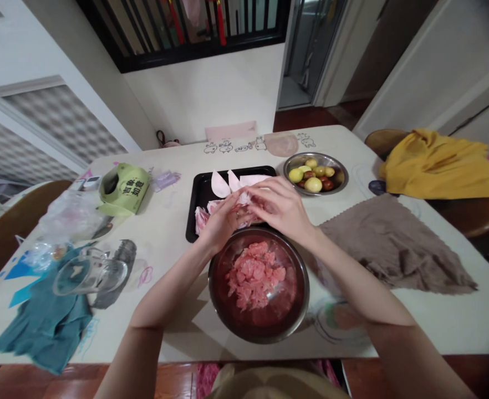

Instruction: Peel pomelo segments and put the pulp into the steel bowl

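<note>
My left hand point(219, 221) and my right hand point(280, 208) meet over the near edge of a black tray point(200, 191), fingers curled together on a piece of pink pomelo point(244, 213). White and pink peel pieces point(228, 183) lie on the tray behind the hands. Just below the hands stands a metal bowl point(223, 310) holding peeled pink fruit flesh point(256, 274).
A smaller metal bowl of green and red fruits point(315, 174) sits at the back right. A brown cloth point(394, 249) lies to the right, a yellow cloth point(436, 163) on a chair. To the left are a glass pitcher point(92, 271), a teal cloth point(45, 321), a green package point(123, 188).
</note>
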Demonstrator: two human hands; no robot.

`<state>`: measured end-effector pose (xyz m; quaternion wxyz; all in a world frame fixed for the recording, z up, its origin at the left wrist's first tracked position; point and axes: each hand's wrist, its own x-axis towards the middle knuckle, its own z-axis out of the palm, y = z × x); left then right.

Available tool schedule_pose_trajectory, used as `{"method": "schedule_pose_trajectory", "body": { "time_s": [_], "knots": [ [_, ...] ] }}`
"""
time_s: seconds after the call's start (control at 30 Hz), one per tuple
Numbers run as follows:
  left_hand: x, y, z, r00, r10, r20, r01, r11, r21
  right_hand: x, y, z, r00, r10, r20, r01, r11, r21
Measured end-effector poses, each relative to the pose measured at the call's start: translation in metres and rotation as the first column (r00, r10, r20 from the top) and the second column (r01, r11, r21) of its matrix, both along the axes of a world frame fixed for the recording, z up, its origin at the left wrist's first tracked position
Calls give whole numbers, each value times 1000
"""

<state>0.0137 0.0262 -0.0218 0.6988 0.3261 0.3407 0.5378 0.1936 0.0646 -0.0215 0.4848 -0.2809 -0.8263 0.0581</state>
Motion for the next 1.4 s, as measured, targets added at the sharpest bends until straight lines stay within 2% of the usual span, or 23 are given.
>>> {"method": "schedule_pose_trajectory", "body": {
  "time_s": [0.13,0.23,0.33,0.4,0.53,0.67,0.77,0.8,0.87,0.93,1.0,1.1,1.23,1.33,1.4],
  "knots": [
    [4,-4,6,991,-129,20,130,991,-14,-2,-3,-3,997,1,74,-6,997,75],
    [1,-4,7,983,-185,-7,185,983,14,0,0,-5,1000,18,2,-18,1000,-2],
    [-5,1,-3,977,-186,-107,195,977,85,1,3,-3,993,6,-122,-20,993,-118],
    [-10,6,-13,967,-135,-216,172,972,162,2,5,-3,982,-25,-188,-11,982,-187],
    [-15,14,-29,923,38,-384,100,938,333,2,10,-5,961,-85,-263,5,957,-291],
    [-17,16,-34,801,169,-574,103,906,410,4,16,-10,945,-119,-304,-7,924,-383],
    [-17,16,-32,730,256,-634,66,896,438,5,18,-12,939,-125,-321,-28,901,-433],
    [-16,16,-31,731,280,-623,45,890,454,5,18,-13,938,-119,-327,-43,893,-448],
    [-14,16,-29,794,266,-546,19,887,461,4,17,-13,933,-102,-346,-81,875,-477],
    [-10,16,-27,888,160,-432,44,904,426,1,13,-13,926,-99,-365,-101,864,-492],
    [-5,15,-25,937,72,-343,77,913,400,-2,8,-12,919,-117,-376,-90,868,-489],
    [-3,13,-24,940,123,-317,18,914,406,-5,1,-9,926,-98,-365,-68,907,-416],
    [-4,11,-25,904,243,-352,-66,893,446,-3,-3,-4,976,-28,-216,-1,991,-136],
    [-4,9,-23,895,312,-320,-123,860,495,0,-6,-1,996,-52,-76,58,994,87],
    [-4,8,-22,884,362,-295,-172,840,515,1,-8,0,998,-55,-8,56,981,185]
  ]
}}
